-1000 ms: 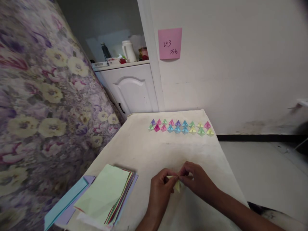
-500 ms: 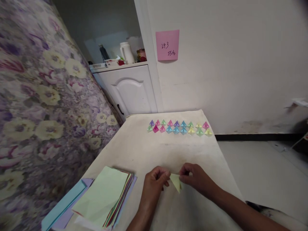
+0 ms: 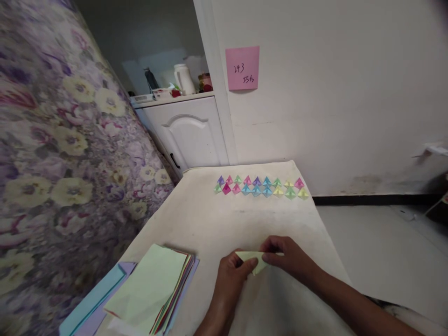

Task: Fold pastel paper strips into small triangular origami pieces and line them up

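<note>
Between my hands, just above the table's near part, is a small folded piece of pale yellow paper (image 3: 259, 267), triangular with a long edge at the top. My left hand (image 3: 235, 270) pinches it from the left, thumb in front and fingers behind. My right hand (image 3: 281, 254) grips its right side between thumb and fingers, hiding that corner. Farther back, two rows of small folded paper pieces (image 3: 256, 189) in pink, purple, blue, green and yellow lie side by side.
A stack of coloured paper (image 3: 149, 280), pale green on top, lies at the table's left, beside blue folded paper (image 3: 94, 298). A floral curtain (image 3: 70, 186) hangs along the left. Behind the cream-covered table (image 3: 206, 219) stand a white cabinet (image 3: 192, 133) and a wall with a pink note (image 3: 242, 68).
My left hand has shifted right and its thumb now lies across the front of the yellow paper. The paper has turned, its long edge now along the top. My right hand has hardly moved.
</note>
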The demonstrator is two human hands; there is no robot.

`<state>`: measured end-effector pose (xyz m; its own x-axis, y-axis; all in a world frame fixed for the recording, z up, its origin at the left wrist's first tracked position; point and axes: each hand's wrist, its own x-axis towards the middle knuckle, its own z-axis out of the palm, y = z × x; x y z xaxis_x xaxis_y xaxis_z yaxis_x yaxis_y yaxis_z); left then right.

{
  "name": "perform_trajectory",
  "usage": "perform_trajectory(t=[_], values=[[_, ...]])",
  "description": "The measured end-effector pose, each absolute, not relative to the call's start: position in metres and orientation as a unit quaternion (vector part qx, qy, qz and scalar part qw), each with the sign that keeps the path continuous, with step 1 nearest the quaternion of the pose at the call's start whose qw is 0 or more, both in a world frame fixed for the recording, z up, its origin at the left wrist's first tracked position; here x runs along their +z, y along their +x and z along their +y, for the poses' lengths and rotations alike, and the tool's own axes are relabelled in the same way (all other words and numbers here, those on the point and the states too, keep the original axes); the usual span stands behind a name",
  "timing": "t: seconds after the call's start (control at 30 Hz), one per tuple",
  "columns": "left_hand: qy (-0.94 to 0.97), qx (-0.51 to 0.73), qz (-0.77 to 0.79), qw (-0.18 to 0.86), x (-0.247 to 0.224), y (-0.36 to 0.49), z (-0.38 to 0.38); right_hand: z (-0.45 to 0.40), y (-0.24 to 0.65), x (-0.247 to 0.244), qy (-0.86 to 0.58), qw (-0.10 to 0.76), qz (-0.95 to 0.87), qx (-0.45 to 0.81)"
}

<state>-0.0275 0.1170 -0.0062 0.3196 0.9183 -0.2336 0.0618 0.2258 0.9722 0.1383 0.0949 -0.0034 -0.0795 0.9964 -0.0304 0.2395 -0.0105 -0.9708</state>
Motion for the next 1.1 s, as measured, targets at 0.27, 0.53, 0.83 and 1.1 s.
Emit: perform_trajectory(t=[0.27, 0.53, 0.83, 1.1], values=[[0.521, 0.361, 0.473, 0.612, -0.006, -0.029, 0.115, 0.091, 0.133, -0.004, -0.562, 0.429, -0.574, 0.413], [0.546, 0.362, 0.457, 0.602, -0.010, -0.030, 0.117, 0.095, 0.138, -0.008, -0.534, 0.450, -0.469, 0.541], [0.582, 0.384, 0.446, 0.561, -0.008, -0.031, 0.117, 0.096, 0.138, -0.004, -0.536, 0.465, -0.481, 0.515], [0.557, 0.381, 0.450, 0.585, -0.009, -0.032, 0.116, 0.091, 0.135, 0.001, -0.564, 0.462, -0.552, 0.405]])
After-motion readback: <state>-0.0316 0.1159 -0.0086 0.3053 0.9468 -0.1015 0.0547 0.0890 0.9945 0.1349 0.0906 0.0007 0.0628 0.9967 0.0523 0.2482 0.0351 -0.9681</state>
